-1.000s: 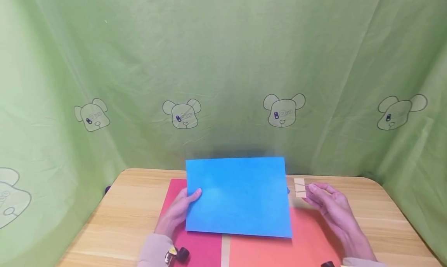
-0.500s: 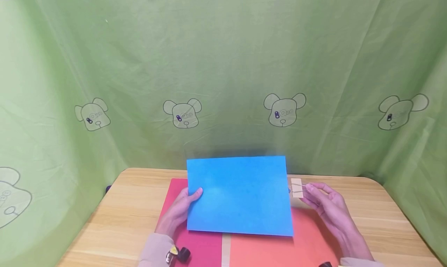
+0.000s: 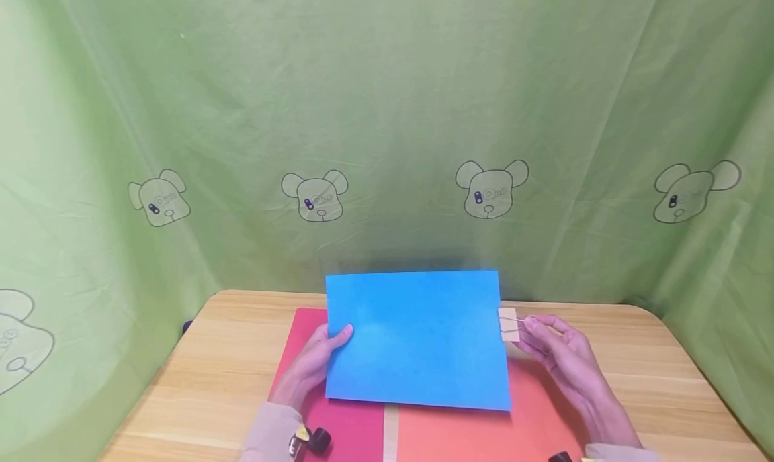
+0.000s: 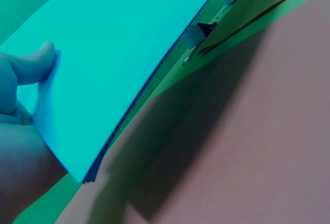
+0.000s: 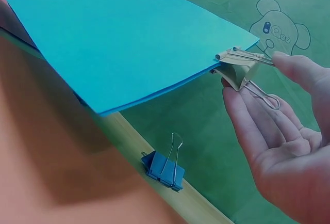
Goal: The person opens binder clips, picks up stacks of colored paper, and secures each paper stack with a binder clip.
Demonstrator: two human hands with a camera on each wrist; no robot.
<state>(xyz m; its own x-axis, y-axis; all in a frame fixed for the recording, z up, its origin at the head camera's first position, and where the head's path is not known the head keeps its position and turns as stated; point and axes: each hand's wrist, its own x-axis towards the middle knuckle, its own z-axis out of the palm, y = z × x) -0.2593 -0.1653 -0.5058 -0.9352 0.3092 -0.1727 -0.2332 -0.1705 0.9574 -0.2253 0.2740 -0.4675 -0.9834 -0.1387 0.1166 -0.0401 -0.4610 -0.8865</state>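
Observation:
A thin stack of blue paper sheets (image 3: 417, 341) is held tilted above the table. My left hand (image 3: 317, 356) grips its left edge, thumb on the top face; the fingers underneath are hidden. At the right edge sits a pale yellow binder clip (image 3: 508, 325), its mouth over the sheets' border. My right hand (image 3: 571, 364) holds this clip by its wire handles. In the right wrist view the thumb lies at the end of the upper handle, and the fingers are below the clip body (image 5: 245, 72).
Pink sheet (image 3: 351, 428) and orange sheet (image 3: 484, 435) lie on the wooden table (image 3: 181, 381). Behind the blue stack, a blue binder clip (image 5: 165, 171) rests near the table's far edge; the left wrist view shows two small clips there. A green curtain (image 3: 387, 113) surrounds the table.
My right hand has moved left with the binder clip, from a gap beside the blue stack to its right edge. The stack has shifted slightly right with my left hand.

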